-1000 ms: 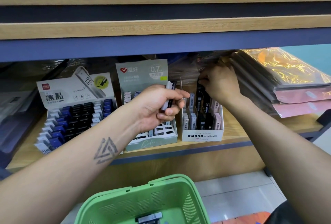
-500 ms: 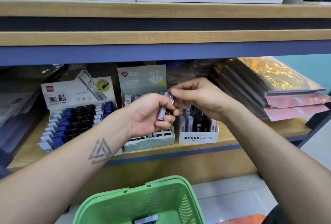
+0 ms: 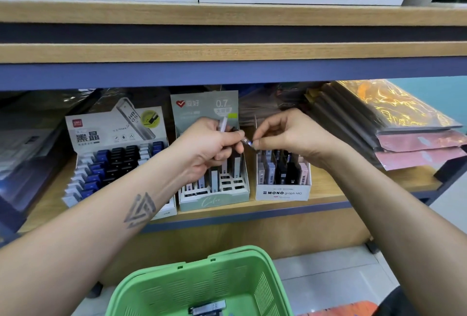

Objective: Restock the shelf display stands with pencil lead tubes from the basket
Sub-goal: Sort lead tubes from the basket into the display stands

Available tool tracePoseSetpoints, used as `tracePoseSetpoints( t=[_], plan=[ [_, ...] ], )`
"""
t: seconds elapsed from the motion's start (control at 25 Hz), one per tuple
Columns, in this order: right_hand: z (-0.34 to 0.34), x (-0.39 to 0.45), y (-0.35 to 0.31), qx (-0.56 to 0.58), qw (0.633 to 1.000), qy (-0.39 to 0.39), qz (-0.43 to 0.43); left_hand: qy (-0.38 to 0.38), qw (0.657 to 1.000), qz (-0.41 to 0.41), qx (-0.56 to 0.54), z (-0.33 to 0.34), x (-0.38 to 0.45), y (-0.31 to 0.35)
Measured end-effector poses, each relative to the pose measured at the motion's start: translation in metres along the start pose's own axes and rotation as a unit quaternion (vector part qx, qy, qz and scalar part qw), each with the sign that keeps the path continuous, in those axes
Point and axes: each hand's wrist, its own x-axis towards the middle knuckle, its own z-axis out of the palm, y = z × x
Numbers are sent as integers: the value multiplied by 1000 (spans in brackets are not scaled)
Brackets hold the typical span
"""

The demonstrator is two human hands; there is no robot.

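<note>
In front of the middle shelf [image 3: 252, 210], between the green stand [image 3: 214, 200] and the white MONO stand [image 3: 283, 193], the two hands are meeting. The left hand [image 3: 209, 149] is curling its fingers around a small bundle of lead tubes [image 3: 223, 123], one clear end poking up above the knuckles. The right hand [image 3: 285, 136] is pinching the tip of a single tube [image 3: 246, 140] with thumb and forefinger, drawing it out of the left hand's grip, the other fingers loosely bent.

By my reading, the step in hand is passing one tube from the held supply to the placing hand. The next move is calling for a turn of that tube upright and a careful drop into a free slot; the empty slots along the near right of the green stand are looking likeliest, though the right stand is just under the right hand.

The tubes are slim, flat-sided plastic cases, smooth and partly see-through, with a small blue mark near the pinched end. The stands are printed cardboard with die-cut slots; the left stand [image 3: 118, 138] is holding stepped rows of blue, black and white caps. Nearest the camera, the green basket [image 3: 267, 285] is ribbed, slotted plastic, with one more packet [image 3: 208, 307] lying flat on its floor. To the far right, glossy wrapped folders [image 3: 394, 123] are lying stacked.
</note>
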Motion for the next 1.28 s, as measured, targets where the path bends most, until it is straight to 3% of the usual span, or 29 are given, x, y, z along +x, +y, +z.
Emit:
tracePoseSetpoints(
  t=[0.2,0.28,0.44,0.52,0.64,0.96,1.28],
  plan=[
    [9,1,-8,-23,996,-32,-81,22,999,16,47,11,4,0],
    [2,1,-7,-40,996,-9,-82,6,1000,10,29,13,5,0],
    [-28,9,10,-80,974,205,-57,3,1000,-10,-15,13,6,2],
    [-43,14,16,-143,952,260,-75,-2,1000,-12,-17,14,6,2],
    [-48,20,24,-232,936,253,-78,-9,1000,-13,-14,16,7,-1],
    [-45,35,35,-306,910,250,-126,-18,1000,-22,-11,19,12,-5],
    [-32,42,54,-377,888,249,-86,-19,999,-28,-3,20,12,-6]
  ],
)
